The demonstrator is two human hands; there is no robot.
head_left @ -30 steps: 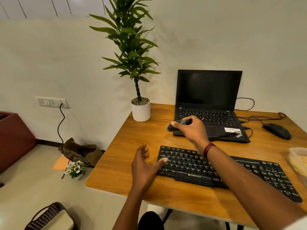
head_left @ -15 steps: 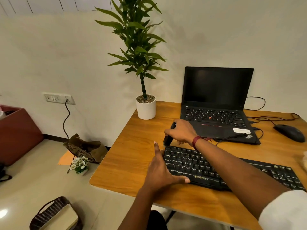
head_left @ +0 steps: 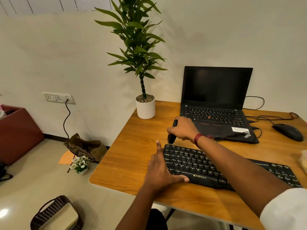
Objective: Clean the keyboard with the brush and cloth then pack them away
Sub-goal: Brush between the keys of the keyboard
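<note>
Fist of right hand (head_left: 183, 128) tight round brush (head_left: 171, 138) handle, forearm reaching in from the right across keyboard (head_left: 199, 165), knuckles up, bristle end pointing down below the fingers at the board's far-left corner, touching or just above the top key row, can't tell which. Left hand (head_left: 160, 170) flat and uncurled, holding nothing, fingers straight along the board's left end, thumb spread out against its near edge. Keyboard flat on desk (head_left: 129, 155) just in front of laptop (head_left: 216, 113), brush between the two.
</note>
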